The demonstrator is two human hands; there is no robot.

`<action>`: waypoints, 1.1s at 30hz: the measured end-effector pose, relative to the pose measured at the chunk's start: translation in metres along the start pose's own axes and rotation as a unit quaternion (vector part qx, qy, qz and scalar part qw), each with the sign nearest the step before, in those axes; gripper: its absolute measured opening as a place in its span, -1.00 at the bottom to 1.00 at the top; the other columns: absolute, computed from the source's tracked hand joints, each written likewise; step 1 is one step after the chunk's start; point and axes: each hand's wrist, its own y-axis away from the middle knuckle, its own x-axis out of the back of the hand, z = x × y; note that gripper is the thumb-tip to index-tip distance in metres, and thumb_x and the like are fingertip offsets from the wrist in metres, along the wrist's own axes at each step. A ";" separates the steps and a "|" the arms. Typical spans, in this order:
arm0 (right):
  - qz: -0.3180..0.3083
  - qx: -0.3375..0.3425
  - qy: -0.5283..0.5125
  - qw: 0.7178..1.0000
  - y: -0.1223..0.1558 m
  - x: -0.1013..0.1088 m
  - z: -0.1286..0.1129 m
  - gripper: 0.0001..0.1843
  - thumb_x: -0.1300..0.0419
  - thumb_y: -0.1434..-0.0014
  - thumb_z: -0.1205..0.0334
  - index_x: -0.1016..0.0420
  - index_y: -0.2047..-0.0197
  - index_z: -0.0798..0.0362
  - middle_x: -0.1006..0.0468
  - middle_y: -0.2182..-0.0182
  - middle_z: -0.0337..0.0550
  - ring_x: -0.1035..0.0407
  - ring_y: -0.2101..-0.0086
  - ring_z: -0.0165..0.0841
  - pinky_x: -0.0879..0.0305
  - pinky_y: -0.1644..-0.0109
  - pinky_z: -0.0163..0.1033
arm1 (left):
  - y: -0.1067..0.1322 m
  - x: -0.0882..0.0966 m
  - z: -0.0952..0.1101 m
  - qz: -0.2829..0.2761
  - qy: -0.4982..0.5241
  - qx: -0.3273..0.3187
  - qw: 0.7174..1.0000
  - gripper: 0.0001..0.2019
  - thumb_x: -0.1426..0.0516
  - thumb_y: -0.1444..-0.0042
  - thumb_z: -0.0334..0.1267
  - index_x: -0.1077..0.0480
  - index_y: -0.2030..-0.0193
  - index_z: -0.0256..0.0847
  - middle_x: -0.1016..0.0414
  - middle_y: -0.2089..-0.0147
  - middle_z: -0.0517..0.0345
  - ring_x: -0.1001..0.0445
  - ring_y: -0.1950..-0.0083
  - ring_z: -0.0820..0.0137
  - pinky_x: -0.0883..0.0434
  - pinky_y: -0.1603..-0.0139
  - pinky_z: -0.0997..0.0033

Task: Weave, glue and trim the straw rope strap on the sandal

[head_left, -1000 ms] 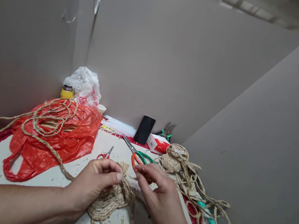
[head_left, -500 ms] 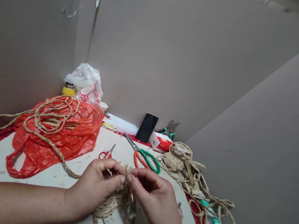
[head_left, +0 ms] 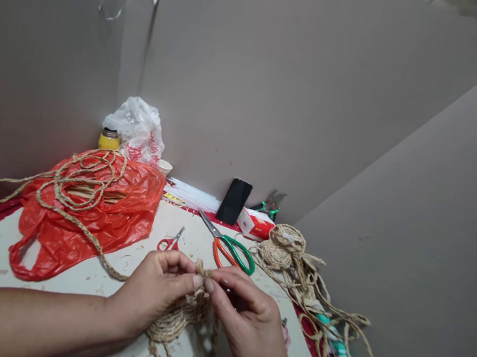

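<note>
My left hand (head_left: 154, 292) and right hand (head_left: 245, 315) both pinch the frayed tuft (head_left: 200, 267) atop the straw coil (head_left: 172, 322). Several rounds look wound, but much braided rope (head_left: 88, 233) lies loose.

— What's different about the right hand (head_left: 249, 321)?
— It closes in on the straw tuft (head_left: 200, 267), and its fingertips now meet the left hand (head_left: 153, 294) there, no longer held apart.

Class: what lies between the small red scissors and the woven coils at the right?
The orange-and-green scissors lie between them, as the head view shows.
</note>
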 end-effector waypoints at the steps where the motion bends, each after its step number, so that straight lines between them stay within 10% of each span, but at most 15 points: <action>1: 0.000 0.011 -0.008 1.000 0.001 0.000 0.001 -0.93 -0.28 -0.08 0.34 -0.61 0.40 0.02 -0.59 0.42 -0.14 -0.47 0.40 -0.35 -0.40 0.39 -0.37 | 0.000 0.000 0.000 -0.002 0.012 0.010 1.000 -0.71 -0.34 0.21 -0.18 -0.36 0.47 -0.30 -0.32 0.56 0.32 -0.22 0.52 0.58 -0.15 0.47 0.56; 24: -0.046 0.192 0.103 0.975 0.009 0.007 0.004 -0.64 -0.13 -0.14 0.57 -0.52 0.09 -0.02 -0.48 0.33 -0.12 -0.44 0.35 -0.37 -0.42 0.34 -0.31 | 0.008 -0.002 0.010 0.008 -0.057 -0.008 0.998 -0.78 -0.29 0.13 -0.22 -0.48 0.38 -0.33 -0.43 0.48 0.20 -0.30 0.45 0.50 -0.23 0.38 0.50; 33: -0.029 0.096 0.084 0.991 0.006 0.004 0.001 -0.88 -0.17 -0.19 0.41 -0.50 0.28 0.01 -0.53 0.43 -0.21 -0.42 0.41 -0.40 -0.37 0.35 -0.36 | 0.007 0.001 0.009 -0.020 -0.151 -0.113 0.982 -0.86 -0.18 -0.04 -0.26 -0.52 0.38 -0.29 -0.48 0.45 0.16 -0.36 0.38 0.44 -0.31 0.31 0.49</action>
